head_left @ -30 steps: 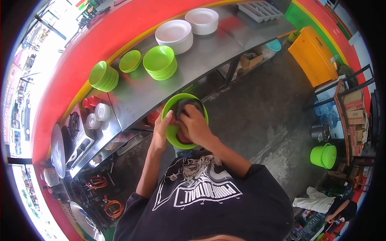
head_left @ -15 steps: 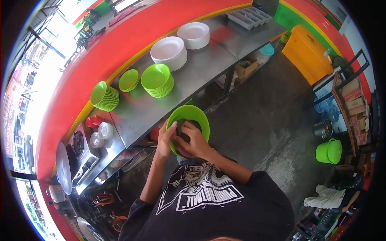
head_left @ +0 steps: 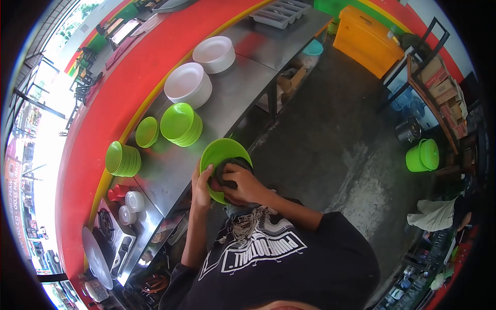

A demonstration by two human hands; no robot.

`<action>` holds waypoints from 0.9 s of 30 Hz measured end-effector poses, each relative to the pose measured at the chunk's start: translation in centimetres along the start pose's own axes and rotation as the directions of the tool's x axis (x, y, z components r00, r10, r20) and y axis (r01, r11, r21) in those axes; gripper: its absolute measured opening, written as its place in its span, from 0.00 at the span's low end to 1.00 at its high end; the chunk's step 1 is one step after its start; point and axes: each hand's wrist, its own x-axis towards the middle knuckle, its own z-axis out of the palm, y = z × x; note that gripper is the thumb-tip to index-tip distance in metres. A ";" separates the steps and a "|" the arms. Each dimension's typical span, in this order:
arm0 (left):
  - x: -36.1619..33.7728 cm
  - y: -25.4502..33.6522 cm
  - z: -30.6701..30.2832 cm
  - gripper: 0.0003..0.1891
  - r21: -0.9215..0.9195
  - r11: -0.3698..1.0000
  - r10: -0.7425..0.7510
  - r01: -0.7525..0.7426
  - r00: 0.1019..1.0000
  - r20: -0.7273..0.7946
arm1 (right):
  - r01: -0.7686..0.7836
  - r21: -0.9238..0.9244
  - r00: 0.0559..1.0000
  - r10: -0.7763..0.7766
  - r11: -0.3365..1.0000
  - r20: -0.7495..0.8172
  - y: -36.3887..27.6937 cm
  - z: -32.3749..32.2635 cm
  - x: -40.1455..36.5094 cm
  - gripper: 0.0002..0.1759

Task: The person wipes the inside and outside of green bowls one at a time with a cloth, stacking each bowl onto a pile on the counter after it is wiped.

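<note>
A green bowl (head_left: 219, 150) is held in front of my chest, tilted with its inside toward me. My left hand (head_left: 202, 187) grips its left rim, thumb over the edge. Inside the bowl, my right hand (head_left: 242, 185) is closed on a dark cloth (head_left: 227, 168) pressed against the bowl's inner surface. Beyond my hands, stacks of green bowls (head_left: 181, 124) and a small green bowl or stack (head_left: 147, 132) stand on the steel counter (head_left: 227, 98). Two stacks of white plates (head_left: 187, 85) are farther back.
Left on the counter are a stove (head_left: 108, 227), clear containers (head_left: 134, 202) and red cups (head_left: 119, 192). A cutlery tray (head_left: 279, 14) sits at the far end. An orange box (head_left: 364, 41) and a green bucket (head_left: 421, 155) stand on the floor at right.
The view has turned, shifting the counter and stacks left. My right hand and the dark cloth have moved toward the bowl's right side. My left hand still holds the rim.
</note>
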 end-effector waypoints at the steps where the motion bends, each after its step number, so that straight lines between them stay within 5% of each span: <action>1: 0.0 0.4 0.1 0.24 0.049 0.999 0.020 -0.020 1.000 0.008 | 0.023 0.024 0.999 -0.023 0.999 -0.022 0.2 0.4 0.5 0.13; 4: -0.2 1.0 -0.8 0.24 0.126 0.989 -0.078 0.076 0.997 0.012 | 0.089 -0.019 0.979 -0.091 0.996 -0.181 0.9 1.4 2.5 0.14; 7: -0.7 1.0 -1.1 0.24 0.010 0.999 -0.049 0.049 0.998 -0.041 | 0.105 -0.163 0.962 -0.142 0.981 -0.232 1.3 1.3 3.7 0.13; 13: -1.3 1.7 -2.1 0.24 -0.042 0.999 0.013 -0.020 0.987 -0.158 | 0.074 -0.248 0.997 -0.079 0.966 -0.010 0.3 0.4 3.2 0.12; 19: -0.8 -0.7 -5.2 0.20 0.008 0.991 0.134 -0.135 0.978 -0.162 | 0.237 0.114 0.931 -0.259 0.965 0.256 -0.2 -0.8 1.6 0.23; 21: -0.5 -2.8 -6.1 0.21 0.260 0.932 0.295 -0.251 0.945 -0.143 | 0.211 0.203 0.912 -0.267 0.956 0.311 -1.5 -1.7 1.1 0.26; 23: -0.3 -4.4 -6.5 0.24 0.717 0.584 0.549 -0.381 0.836 -0.003 | 0.220 0.273 0.896 -0.304 0.936 0.322 -2.6 -2.4 0.6 0.28; 25: -0.5 -3.0 -4.5 0.22 0.315 0.917 0.288 -0.245 0.952 -0.098 | 0.274 0.171 0.921 -0.310 0.946 0.237 -1.9 -2.3 -0.5 0.28; 27: -0.3 -1.9 -2.7 0.21 0.033 0.998 0.058 -0.056 0.995 -0.076 | 0.282 0.068 0.940 -0.290 0.957 0.179 -0.2 -2.3 -1.5 0.26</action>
